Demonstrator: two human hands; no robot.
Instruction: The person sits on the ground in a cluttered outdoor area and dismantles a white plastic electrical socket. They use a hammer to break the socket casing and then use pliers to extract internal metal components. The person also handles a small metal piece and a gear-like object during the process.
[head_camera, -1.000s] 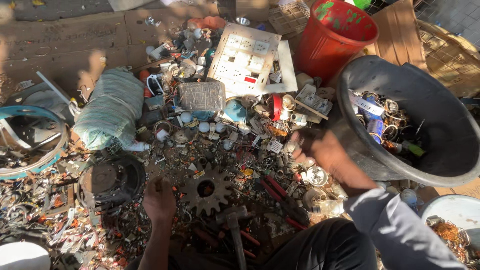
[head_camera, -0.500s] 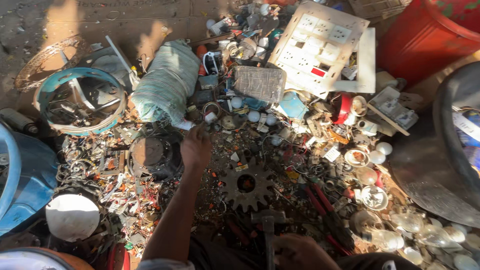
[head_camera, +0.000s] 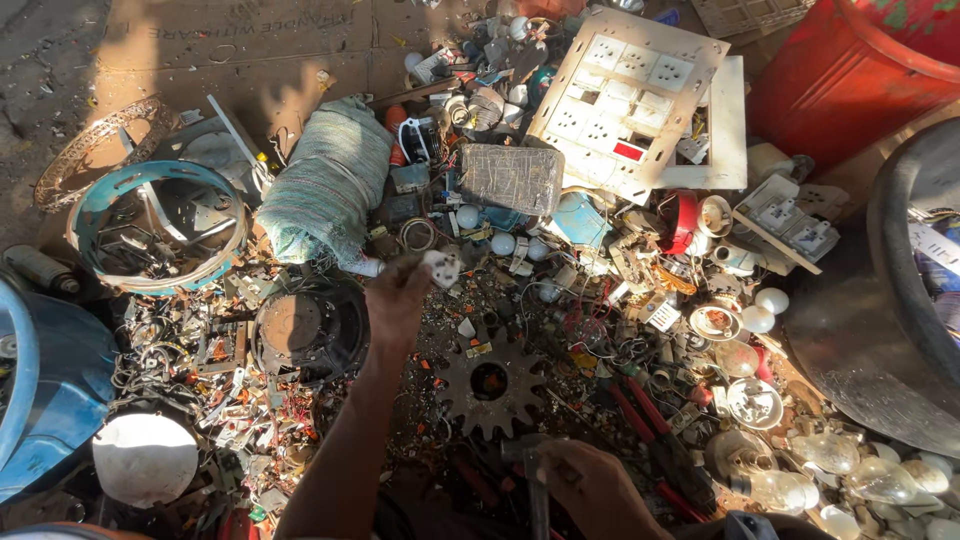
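Both hands work low over a scrap-strewn floor. Nearest the camera, the right hand (head_camera: 590, 485) is closed around the handle of a hammer (head_camera: 532, 470), whose head lies just below a rusty toothed gear (head_camera: 490, 382). Further out, the left hand (head_camera: 398, 295) is lifted above the pile with its fingers pinched narrow on a small white plug piece (head_camera: 441, 267), which hangs in the air clear of the heap, just short of a green cloth-wrapped bundle (head_camera: 325, 180).

The likeliest slip, as I judge it, is the little piece dropping from so light a pinch and vanishing among the look-alike white bits below. A hammer blow on this loose heap could also scatter fragments, and the clear glass bulbs (head_camera: 850, 470) near the floor's right edge would shatter easily if struck or leaned on.

By count: one gear, one hammer, one pair of red-handled pliers (head_camera: 650, 415) beside the gear. One dark round motor casing (head_camera: 300, 330) lies left of the arm, with one blue ring-shaped frame (head_camera: 215, 195) beyond it. At least four bulbs show at the lower right; more may be cut off. Farthest away lie one white socket panel (head_camera: 630, 100) and one red bucket (head_camera: 850, 80) in the far right corner.
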